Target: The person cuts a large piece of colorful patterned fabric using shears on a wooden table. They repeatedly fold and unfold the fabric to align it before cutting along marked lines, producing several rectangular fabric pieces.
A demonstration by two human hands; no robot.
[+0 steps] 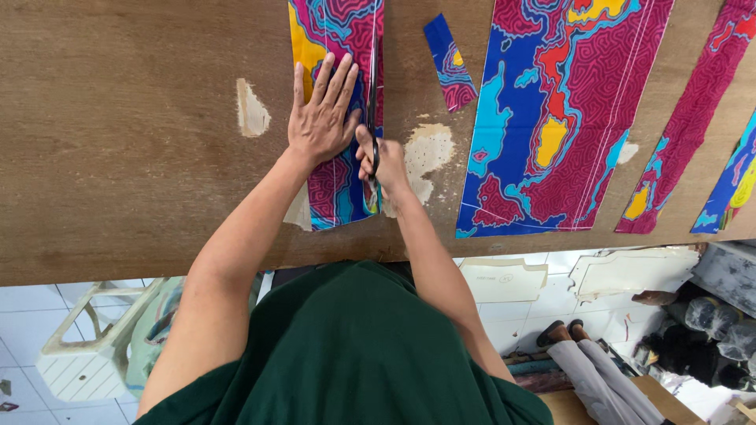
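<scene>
My left hand point(321, 114) lies flat, fingers spread, on a narrow strip of bright patterned fabric point(335, 31) in blue, magenta and yellow on the wooden table point(126, 142). My right hand point(383, 161) grips black scissors point(372, 102) whose blades run up along the strip's right side, just beside my left thumb. The strip's lower end point(339, 208) reaches the table's near edge.
A larger panel of the same fabric point(559, 118) lies to the right, with a small scrap point(449, 63) between and more strips point(693, 118) at far right. Below the table edge are a pale plastic stool point(87, 346), paper pattern pieces point(504, 279) and another person's legs and shoes point(583, 354).
</scene>
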